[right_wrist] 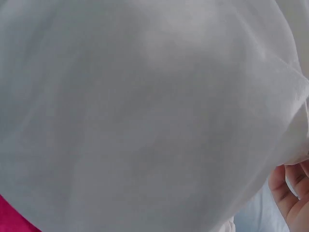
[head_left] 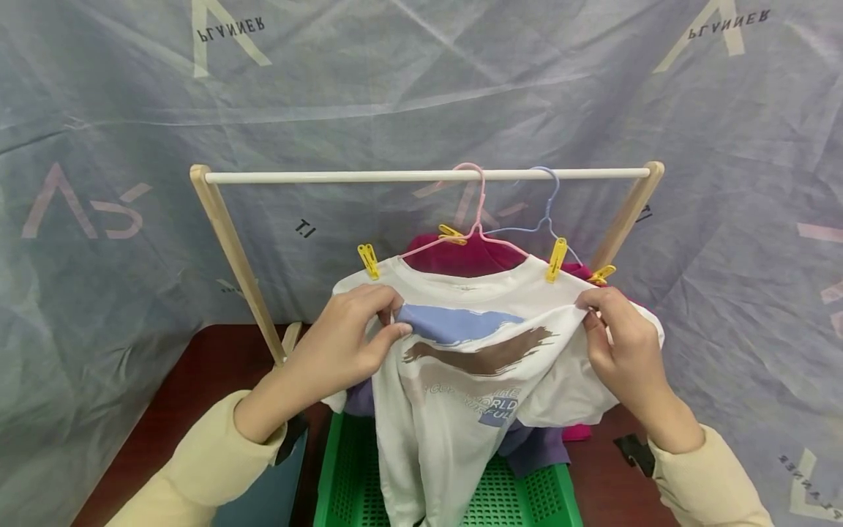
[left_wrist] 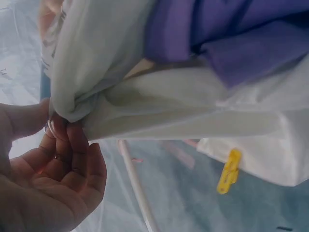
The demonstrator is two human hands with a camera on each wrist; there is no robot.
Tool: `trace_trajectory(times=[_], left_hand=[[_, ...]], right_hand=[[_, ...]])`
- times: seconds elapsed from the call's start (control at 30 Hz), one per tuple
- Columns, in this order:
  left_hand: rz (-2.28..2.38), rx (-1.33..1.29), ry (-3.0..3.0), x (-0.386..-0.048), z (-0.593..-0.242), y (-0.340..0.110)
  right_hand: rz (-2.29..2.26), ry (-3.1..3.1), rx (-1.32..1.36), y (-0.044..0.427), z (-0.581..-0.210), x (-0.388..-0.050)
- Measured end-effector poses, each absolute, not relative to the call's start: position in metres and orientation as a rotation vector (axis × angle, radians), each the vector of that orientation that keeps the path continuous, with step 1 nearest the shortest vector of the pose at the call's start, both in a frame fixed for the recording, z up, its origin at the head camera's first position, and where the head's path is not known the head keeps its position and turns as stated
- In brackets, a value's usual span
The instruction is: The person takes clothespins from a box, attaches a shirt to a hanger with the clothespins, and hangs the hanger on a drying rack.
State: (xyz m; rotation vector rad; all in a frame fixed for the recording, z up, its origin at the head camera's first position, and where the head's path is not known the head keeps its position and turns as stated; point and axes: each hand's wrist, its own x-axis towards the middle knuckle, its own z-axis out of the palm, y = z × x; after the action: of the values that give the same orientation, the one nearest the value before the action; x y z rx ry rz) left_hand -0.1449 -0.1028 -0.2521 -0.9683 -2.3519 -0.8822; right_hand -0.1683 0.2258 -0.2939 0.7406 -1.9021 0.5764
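A white T-shirt (head_left: 461,366) with blue and brown print hangs on a pink hanger (head_left: 482,212), a yellow clip (head_left: 369,261) on its left shoulder and another yellow clip (head_left: 556,260) on its right. My left hand (head_left: 349,329) pinches the shirt's chest fabric at the left of the blue patch; the left wrist view shows that hand (left_wrist: 58,169) with thumb and fingers on the gathered white cloth (left_wrist: 101,58). My right hand (head_left: 622,344) pinches the fabric below the right clip. White cloth (right_wrist: 145,116) fills most of the right wrist view, the right hand (right_wrist: 293,195) at its edge.
The hanger hooks over a white rail (head_left: 316,177) with wooden legs. Behind the shirt, a magenta garment (head_left: 461,255) hangs on a blue hanger (head_left: 548,208). Purple cloth (head_left: 536,448) lies in a green basket (head_left: 329,476) below, on a dark red table (head_left: 191,395). A grey sheet covers the background.
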Motion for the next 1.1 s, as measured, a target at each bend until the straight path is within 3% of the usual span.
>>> trace_trajectory(times=[0.3, 0.43, 0.73, 1.1], left_hand=[[-0.917, -0.926, -2.304, -0.161, -0.216, -0.097], [-0.87, -0.855, -2.307, -0.176, -0.217, -0.095], [-0.681, -0.74, -2.482, -0.206, -0.279, -0.105], [-0.393, -0.902, -2.561, -0.183, -0.344, -0.108]], right_hand=[[0.574, -1.902, 0.619, 0.228, -0.284, -0.171], [0.566, -1.933, 0.61, 0.227, -0.284, -0.174], [0.44, -2.078, 0.776, 0.225, -0.312, -0.189], [0.367, -2.187, 0.967, 0.219, -0.351, -0.191]])
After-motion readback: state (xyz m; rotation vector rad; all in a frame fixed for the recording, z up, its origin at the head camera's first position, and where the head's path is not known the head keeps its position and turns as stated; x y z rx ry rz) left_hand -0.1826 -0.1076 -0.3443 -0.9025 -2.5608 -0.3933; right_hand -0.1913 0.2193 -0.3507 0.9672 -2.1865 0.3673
